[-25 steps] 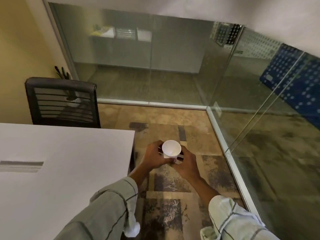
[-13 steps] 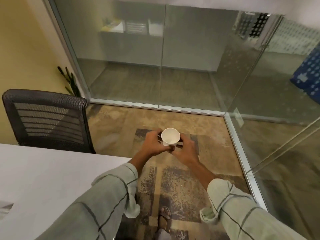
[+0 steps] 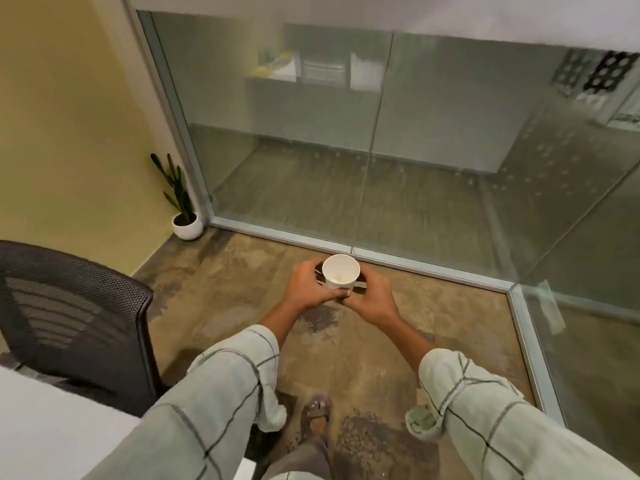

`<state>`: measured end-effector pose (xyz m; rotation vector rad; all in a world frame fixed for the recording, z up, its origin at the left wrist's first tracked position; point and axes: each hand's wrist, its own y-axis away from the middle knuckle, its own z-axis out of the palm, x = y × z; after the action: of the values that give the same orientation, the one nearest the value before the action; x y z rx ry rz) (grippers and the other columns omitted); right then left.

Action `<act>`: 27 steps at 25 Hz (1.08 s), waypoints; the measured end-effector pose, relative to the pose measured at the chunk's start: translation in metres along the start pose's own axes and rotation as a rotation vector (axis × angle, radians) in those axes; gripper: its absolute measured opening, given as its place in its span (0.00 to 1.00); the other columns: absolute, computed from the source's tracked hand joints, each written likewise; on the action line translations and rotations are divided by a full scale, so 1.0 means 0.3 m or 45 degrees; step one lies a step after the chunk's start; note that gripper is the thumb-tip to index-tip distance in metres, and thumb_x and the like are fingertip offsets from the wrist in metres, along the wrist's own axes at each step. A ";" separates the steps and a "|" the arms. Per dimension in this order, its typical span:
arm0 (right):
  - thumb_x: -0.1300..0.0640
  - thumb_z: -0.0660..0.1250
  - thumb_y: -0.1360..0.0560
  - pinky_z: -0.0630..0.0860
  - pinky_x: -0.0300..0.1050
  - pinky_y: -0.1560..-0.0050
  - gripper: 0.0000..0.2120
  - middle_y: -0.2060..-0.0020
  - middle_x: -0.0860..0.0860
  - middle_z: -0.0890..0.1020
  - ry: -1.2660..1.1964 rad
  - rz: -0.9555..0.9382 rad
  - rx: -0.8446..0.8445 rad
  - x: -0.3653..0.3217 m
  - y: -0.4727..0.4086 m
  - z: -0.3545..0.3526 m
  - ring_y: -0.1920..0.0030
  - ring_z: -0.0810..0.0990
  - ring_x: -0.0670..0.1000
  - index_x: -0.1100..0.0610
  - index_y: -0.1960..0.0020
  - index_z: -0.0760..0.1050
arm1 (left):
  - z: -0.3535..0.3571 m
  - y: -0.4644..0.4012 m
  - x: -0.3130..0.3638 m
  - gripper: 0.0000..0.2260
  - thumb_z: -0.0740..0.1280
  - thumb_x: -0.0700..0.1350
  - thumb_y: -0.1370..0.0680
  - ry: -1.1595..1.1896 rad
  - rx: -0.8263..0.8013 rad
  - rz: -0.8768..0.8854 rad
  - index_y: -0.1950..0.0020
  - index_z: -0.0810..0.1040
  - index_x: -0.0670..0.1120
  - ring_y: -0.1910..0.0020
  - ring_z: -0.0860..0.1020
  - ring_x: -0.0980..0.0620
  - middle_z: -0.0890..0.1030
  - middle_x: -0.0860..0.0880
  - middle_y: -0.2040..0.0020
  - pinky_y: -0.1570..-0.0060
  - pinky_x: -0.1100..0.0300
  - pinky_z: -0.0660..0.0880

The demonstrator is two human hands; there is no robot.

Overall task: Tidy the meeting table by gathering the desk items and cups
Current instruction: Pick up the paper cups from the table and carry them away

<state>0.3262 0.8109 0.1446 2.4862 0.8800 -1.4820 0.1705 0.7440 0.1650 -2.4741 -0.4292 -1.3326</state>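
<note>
Change: view has swung away from table (image 3: 52, 427); chair (image 3: 69, 317) nearer | Hands: left hand (image 3: 310, 285) and right hand (image 3: 372, 297) both grip white cup (image 3: 341, 274) above floor | Meaning: cup gathered; likely being carried off

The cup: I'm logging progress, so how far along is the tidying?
Gathered: the cup is off the table, gripped by the left hand and right hand above the floor. Something thin is held with it. Left: putting it away; most of the table is out of view.
</note>
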 end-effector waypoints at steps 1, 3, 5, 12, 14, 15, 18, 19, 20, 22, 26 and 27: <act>0.58 0.82 0.40 0.79 0.35 0.51 0.35 0.48 0.47 0.83 0.016 0.003 -0.026 0.030 -0.090 0.004 0.49 0.81 0.45 0.55 0.36 0.75 | 0.008 -0.090 -0.026 0.30 0.84 0.52 0.44 0.008 0.003 -0.020 0.47 0.81 0.44 0.58 0.82 0.55 0.84 0.51 0.56 0.57 0.62 0.80; 0.55 0.82 0.41 0.77 0.31 0.52 0.34 0.49 0.47 0.83 0.045 -0.021 -0.048 0.086 -0.285 0.015 0.51 0.81 0.43 0.56 0.37 0.76 | 0.026 -0.280 -0.085 0.30 0.84 0.53 0.45 0.025 0.026 -0.044 0.48 0.81 0.44 0.59 0.82 0.54 0.84 0.51 0.56 0.58 0.63 0.80; 0.55 0.83 0.41 0.73 0.25 0.54 0.34 0.50 0.49 0.84 0.064 -0.026 -0.050 0.135 -0.506 0.025 0.53 0.81 0.42 0.57 0.38 0.77 | 0.023 -0.490 -0.118 0.31 0.83 0.56 0.47 0.010 0.044 -0.057 0.49 0.81 0.43 0.59 0.81 0.53 0.84 0.50 0.57 0.60 0.64 0.78; 0.54 0.83 0.40 0.76 0.30 0.52 0.33 0.50 0.49 0.84 0.029 -0.077 -0.142 0.153 -1.148 0.081 0.52 0.82 0.44 0.57 0.38 0.76 | -0.109 -1.073 -0.186 0.28 0.84 0.54 0.45 -0.044 0.123 -0.138 0.52 0.80 0.44 0.62 0.79 0.52 0.82 0.50 0.60 0.64 0.65 0.74; 0.55 0.83 0.40 0.75 0.27 0.54 0.33 0.50 0.50 0.84 0.023 -0.095 -0.201 0.145 -1.309 0.137 0.53 0.82 0.45 0.58 0.38 0.76 | -0.162 -1.199 -0.231 0.27 0.84 0.52 0.44 -0.069 0.166 -0.168 0.51 0.80 0.43 0.62 0.79 0.53 0.81 0.51 0.60 0.65 0.69 0.71; 0.55 0.83 0.40 0.74 0.26 0.54 0.33 0.50 0.50 0.84 0.013 -0.110 -0.247 0.146 -1.402 0.179 0.53 0.82 0.45 0.58 0.38 0.76 | -0.195 -1.267 -0.266 0.27 0.84 0.52 0.43 -0.071 0.209 -0.197 0.51 0.80 0.43 0.62 0.79 0.53 0.81 0.51 0.59 0.65 0.70 0.70; 0.54 0.83 0.41 0.74 0.26 0.55 0.34 0.51 0.49 0.84 0.002 -0.190 -0.386 0.146 -1.666 0.321 0.54 0.82 0.44 0.58 0.38 0.76 | -0.293 -1.431 -0.382 0.28 0.83 0.53 0.43 -0.094 0.339 -0.284 0.48 0.80 0.43 0.59 0.80 0.52 0.82 0.50 0.57 0.61 0.65 0.75; 0.54 0.83 0.41 0.74 0.26 0.55 0.34 0.52 0.50 0.84 -0.008 -0.223 -0.444 0.142 -1.752 0.377 0.54 0.82 0.44 0.58 0.38 0.77 | -0.330 -1.474 -0.418 0.29 0.83 0.53 0.43 -0.088 0.395 -0.311 0.48 0.80 0.43 0.58 0.81 0.51 0.83 0.49 0.56 0.59 0.61 0.77; 0.54 0.83 0.41 0.74 0.26 0.56 0.34 0.52 0.50 0.84 -0.018 -0.256 -0.502 0.130 -1.823 0.431 0.55 0.82 0.44 0.58 0.38 0.77 | -0.367 -1.507 -0.451 0.29 0.83 0.53 0.42 -0.077 0.453 -0.331 0.47 0.80 0.43 0.57 0.82 0.50 0.83 0.48 0.55 0.57 0.58 0.79; 0.54 0.83 0.41 0.76 0.28 0.55 0.34 0.52 0.49 0.84 -0.032 -0.341 -0.611 0.090 -1.958 0.545 0.54 0.82 0.43 0.56 0.38 0.76 | -0.459 -1.564 -0.497 0.28 0.83 0.52 0.42 -0.078 0.568 -0.375 0.47 0.80 0.44 0.56 0.82 0.50 0.83 0.48 0.54 0.55 0.57 0.80; 0.53 0.83 0.41 0.79 0.32 0.54 0.36 0.50 0.49 0.83 -0.088 -0.484 -0.886 -0.020 -2.142 0.805 0.53 0.82 0.45 0.55 0.35 0.75 | -0.651 -1.586 -0.614 0.30 0.82 0.55 0.41 -0.171 0.791 -0.522 0.44 0.80 0.43 0.56 0.80 0.55 0.84 0.49 0.53 0.60 0.75 0.71; 0.52 0.82 0.41 0.78 0.32 0.55 0.37 0.49 0.49 0.83 -0.091 -0.525 -0.960 -0.056 -2.169 0.870 0.52 0.81 0.46 0.55 0.35 0.74 | -0.691 -1.571 -0.648 0.31 0.81 0.57 0.41 -0.164 0.859 -0.570 0.44 0.80 0.44 0.55 0.80 0.54 0.84 0.50 0.53 0.60 0.74 0.72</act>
<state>-0.2273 1.2414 0.1470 1.7540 1.6328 -1.0222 -0.2741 1.0684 0.1657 -1.9486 -1.2838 -0.9375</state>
